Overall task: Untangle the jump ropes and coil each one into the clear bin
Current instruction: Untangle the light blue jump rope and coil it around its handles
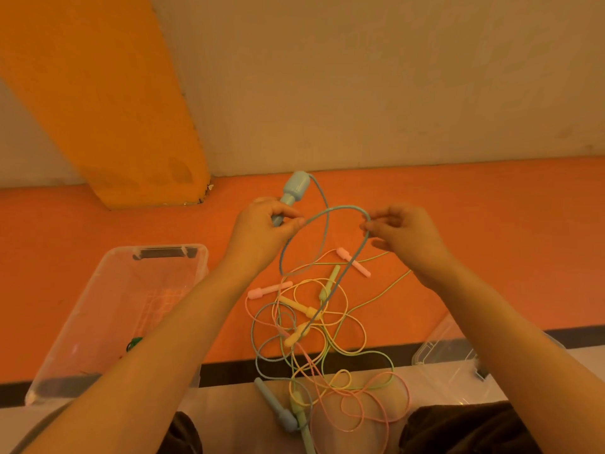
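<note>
Two hands are up over the tangle — the left hand (262,224) grips a blue handle (293,194), the right hand (406,234) pinches the blue rope (327,214) looped between them. Below, at six o'clock, pink, yellow and green ropes (327,326) lie knotted on the orange floor (491,224). At eight o'clock stands the clear bin (108,309); another clear container (448,352) sits at four.

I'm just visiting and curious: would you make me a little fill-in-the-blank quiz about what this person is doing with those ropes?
1. The left hand grips a handle coloured ____.
2. The right hand pinches the ____ rope.
3. The clear bin sits on the person's ____ side.
4. The tangled ropes lie on an ____ floor.

Missing words: blue; blue; left; orange
</note>
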### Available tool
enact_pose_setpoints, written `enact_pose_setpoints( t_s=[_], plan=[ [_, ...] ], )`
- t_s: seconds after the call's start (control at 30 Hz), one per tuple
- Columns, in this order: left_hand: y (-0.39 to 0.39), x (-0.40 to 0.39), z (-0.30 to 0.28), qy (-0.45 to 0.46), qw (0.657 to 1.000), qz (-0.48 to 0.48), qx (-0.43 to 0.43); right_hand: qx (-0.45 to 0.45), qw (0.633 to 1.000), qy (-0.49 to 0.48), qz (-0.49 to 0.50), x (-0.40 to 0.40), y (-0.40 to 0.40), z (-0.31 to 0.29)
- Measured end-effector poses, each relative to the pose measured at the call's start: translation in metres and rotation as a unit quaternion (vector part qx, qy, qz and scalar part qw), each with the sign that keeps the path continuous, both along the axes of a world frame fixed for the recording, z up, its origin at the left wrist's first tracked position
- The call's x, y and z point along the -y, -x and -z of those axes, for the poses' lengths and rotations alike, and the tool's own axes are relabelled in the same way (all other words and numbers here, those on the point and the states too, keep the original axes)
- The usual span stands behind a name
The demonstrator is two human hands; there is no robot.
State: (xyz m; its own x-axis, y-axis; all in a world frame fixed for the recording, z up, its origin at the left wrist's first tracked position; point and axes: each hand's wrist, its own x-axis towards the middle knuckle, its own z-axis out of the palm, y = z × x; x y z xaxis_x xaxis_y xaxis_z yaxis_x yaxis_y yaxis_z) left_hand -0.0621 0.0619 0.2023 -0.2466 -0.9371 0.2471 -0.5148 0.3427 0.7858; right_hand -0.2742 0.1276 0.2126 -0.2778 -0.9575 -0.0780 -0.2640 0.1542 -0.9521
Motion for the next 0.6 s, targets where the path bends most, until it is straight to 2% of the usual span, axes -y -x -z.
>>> enact_pose_setpoints(
  t_s=[0.13, 0.37, 0.47, 0.6],
  plan=[
    [0.003, -0.003, 0.0, 0.002, 1.0, 0.008, -0.001, 0.043, 0.997, 0.059, -0.035, -0.004, -0.008, -0.007],
    [0.012, -0.011, 0.0, -0.006, 0.997, 0.076, 0.009, -0.018, 0.987, 0.091, -0.131, -0.014, -0.032, -0.012],
    [0.012, -0.015, -0.002, -0.017, 0.996, 0.086, 0.0, -0.009, 0.989, 0.085, -0.124, -0.012, -0.032, -0.007],
    [0.012, -0.016, -0.003, -0.005, 0.996, 0.089, -0.016, 0.038, 0.992, 0.032, -0.12, -0.009, -0.032, 0.005]
  ],
)
